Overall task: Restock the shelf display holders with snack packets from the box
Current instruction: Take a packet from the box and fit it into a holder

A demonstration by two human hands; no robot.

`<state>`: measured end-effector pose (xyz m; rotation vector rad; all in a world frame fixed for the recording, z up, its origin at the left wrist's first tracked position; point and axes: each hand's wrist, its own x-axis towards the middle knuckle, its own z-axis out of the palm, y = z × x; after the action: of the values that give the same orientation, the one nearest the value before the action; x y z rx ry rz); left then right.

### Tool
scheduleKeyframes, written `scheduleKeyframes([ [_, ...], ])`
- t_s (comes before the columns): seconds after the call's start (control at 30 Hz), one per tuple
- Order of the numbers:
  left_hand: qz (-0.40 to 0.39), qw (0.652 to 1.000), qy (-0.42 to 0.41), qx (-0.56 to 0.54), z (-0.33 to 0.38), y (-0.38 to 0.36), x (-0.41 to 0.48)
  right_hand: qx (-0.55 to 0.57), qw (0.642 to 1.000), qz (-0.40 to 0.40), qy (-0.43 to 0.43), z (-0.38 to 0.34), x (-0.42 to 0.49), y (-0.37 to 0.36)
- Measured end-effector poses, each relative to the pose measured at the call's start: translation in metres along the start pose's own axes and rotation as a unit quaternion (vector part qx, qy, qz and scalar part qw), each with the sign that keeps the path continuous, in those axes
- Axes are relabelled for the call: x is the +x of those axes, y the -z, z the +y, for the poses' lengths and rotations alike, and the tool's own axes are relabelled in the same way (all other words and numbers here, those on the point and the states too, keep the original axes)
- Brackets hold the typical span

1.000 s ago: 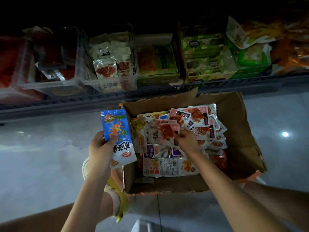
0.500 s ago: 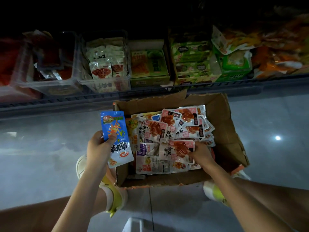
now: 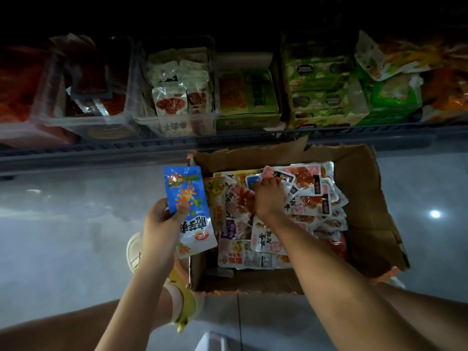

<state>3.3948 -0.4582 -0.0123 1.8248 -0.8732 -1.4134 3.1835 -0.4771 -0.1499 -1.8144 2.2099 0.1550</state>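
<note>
Two hands are busy over a cardboard box (image 3: pixel 362 198) that sits on the grey floor (image 3: pixel 63 236), just in front of a low shelf (image 3: pixel 228 141).

The left hand (image 3: pixel 162 224) holds a blue snack packet (image 3: pixel 187 191) up beside the left wall of the box. Its thumb lies on the front of the packet and its fingers are curled round the back. The packet stands upright. It has an orange cartoon on the blue top and big dark letters on the white bottom.

The right hand (image 3: pixel 268 196) reaches down into the box. Its fingers are bent and their tips touch the pile of snack packets (image 3: pixel 311 198) near the far side. It is hard to tell if it has grabbed one or is only touching. Most packets in the pile are white and pink with red food pictured on them.

On the shelf, a clear plastic holder (image 3: pixel 177 102) has white packets with red pictures in it. To its right is a green display carton (image 3: pixel 248 97), then a second green carton (image 3: pixel 319 89).

A foot in a yellow sandal (image 3: pixel 183 307) is by the near left corner of the box.
</note>
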Motion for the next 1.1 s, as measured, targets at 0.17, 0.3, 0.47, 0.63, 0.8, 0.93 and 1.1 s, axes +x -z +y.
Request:
scheduleKeyframes([
  [0.17, -0.021, 0.999, 0.002, 0.045, -0.017, -0.004, 0.003, 0.224, 0.972, 0.061, -0.048, 0.031, -0.012, 0.031],
  [0.3, -0.012, 0.992, -0.045, 0.119, -0.028, -0.01, -0.004, 0.416, 0.899, -0.087, -0.102, 0.083, -0.051, 0.069],
  [0.47, -0.011, 0.981, -0.09, 0.172, -0.031, -0.013, -0.005, 0.218, 0.949, -0.228, -0.009, 0.09, -0.095, 0.02],
  [0.63, -0.02, 0.988, -0.071, 0.133, -0.027, -0.019, -0.007, 0.0, 0.995, -0.095, 0.015, 0.086, -0.093, 0.006],
  [0.8, -0.033, 0.995, -0.04, 0.088, -0.024, -0.023, -0.01, 0.08, 0.989, -0.108, 0.057, 0.091, -0.097, 0.034],
  [0.93, -0.034, 0.996, -0.032, 0.069, -0.023, -0.023, -0.01, 0.086, 0.966, -0.187, 0.156, 0.092, -0.072, 0.075],
  [1.1, -0.04, 0.998, -0.021, 0.054, -0.023, -0.022, -0.01, 0.01, 0.954, -0.195, 0.227, 0.062, -0.001, 0.097],
])
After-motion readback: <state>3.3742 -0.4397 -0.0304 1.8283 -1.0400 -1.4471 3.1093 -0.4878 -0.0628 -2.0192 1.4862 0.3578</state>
